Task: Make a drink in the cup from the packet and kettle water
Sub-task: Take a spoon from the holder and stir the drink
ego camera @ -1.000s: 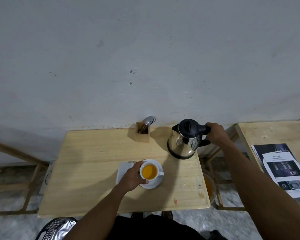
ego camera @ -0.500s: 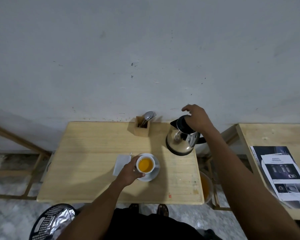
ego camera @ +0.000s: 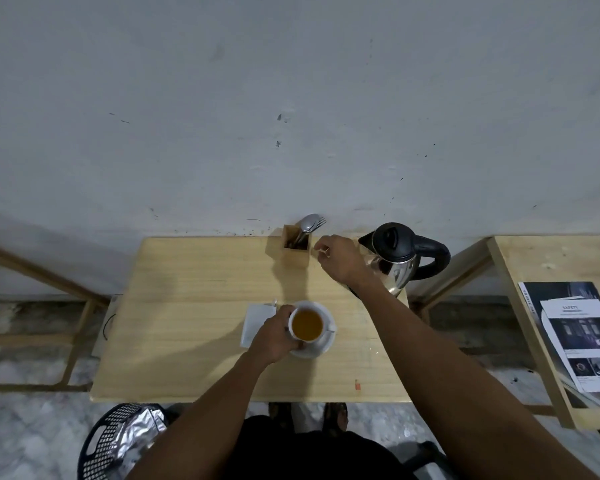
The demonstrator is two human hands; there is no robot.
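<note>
A white cup full of amber drink stands on a white saucer near the middle of the wooden table. My left hand wraps the cup's left side. A white packet or napkin lies just left of the cup, partly under my hand. The steel kettle with black lid and handle stands at the table's back right. My right hand hovers between the kettle and the wooden holder with spoons and a fork, fingers loosely curled, holding nothing.
A second wooden table stands to the right with printed leaflets on it. A black mesh basket with a silver foil bag sits on the floor at lower left. The wall runs right behind the table.
My right hand left the kettle's handle and lid and moved left toward the cutlery holder. My left hand stays on the cup. The camera view shifted slightly.
</note>
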